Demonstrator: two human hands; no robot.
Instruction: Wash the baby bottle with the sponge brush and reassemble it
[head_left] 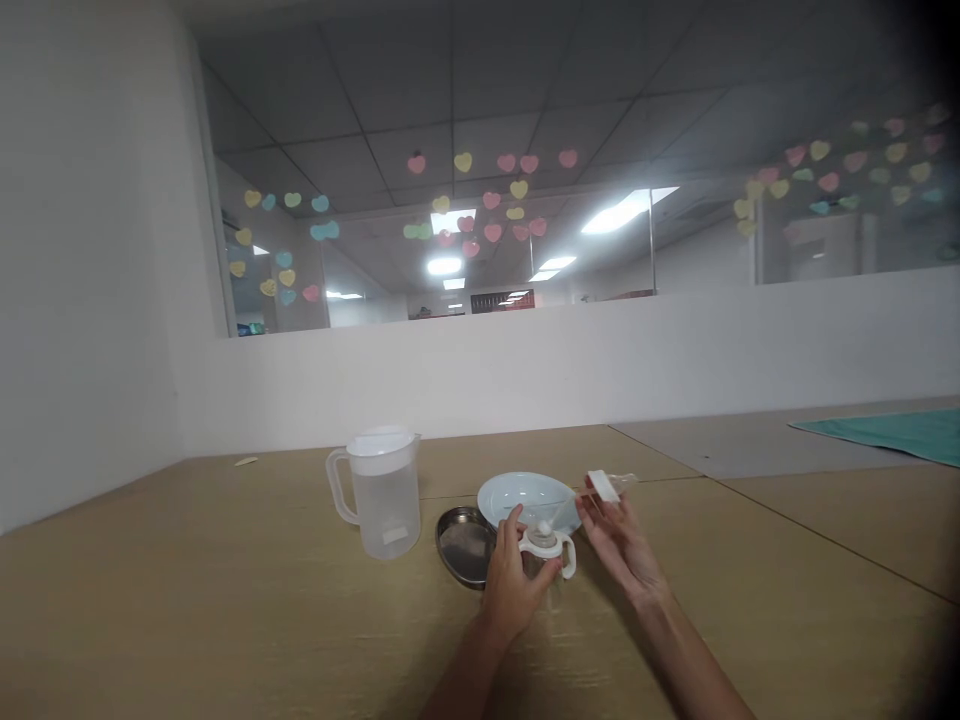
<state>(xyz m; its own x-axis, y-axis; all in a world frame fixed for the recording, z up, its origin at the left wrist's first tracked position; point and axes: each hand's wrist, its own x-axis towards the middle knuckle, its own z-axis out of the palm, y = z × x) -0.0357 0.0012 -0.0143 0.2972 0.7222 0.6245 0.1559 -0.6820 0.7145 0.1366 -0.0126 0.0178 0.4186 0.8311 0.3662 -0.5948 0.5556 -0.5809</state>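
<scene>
Two bare forearms (671, 645) come in from the lower edge, above a wooden table (262, 590). At the end of one, the left hand (510, 585) is curved around a small clear bottle (543, 545), its thumb and fingers pressing the sides. This bottle stands upright, with a white collar and a white handle (571, 557) on its right side. Near it and a little higher, the right hand (626, 550) is pinching a white cap (603, 487) with its fingertips; a thin pale tube (564, 510) runs slantwise between the cap and the bottle's mouth. Whether the tube's end is inside, I cannot tell.

Just behind the bottle there is a pale blue bowl (517, 490), and to the left, beside it, a shallow metal tray (456, 545). Further left stands a translucent pitcher (386, 490) with its handle turned leftward. Well apart, at the far right, lies a green cloth (892, 435). Behind everything is a white wall (420, 380), and above it a window (375, 250) bearing coloured heart stickers (416, 163).
</scene>
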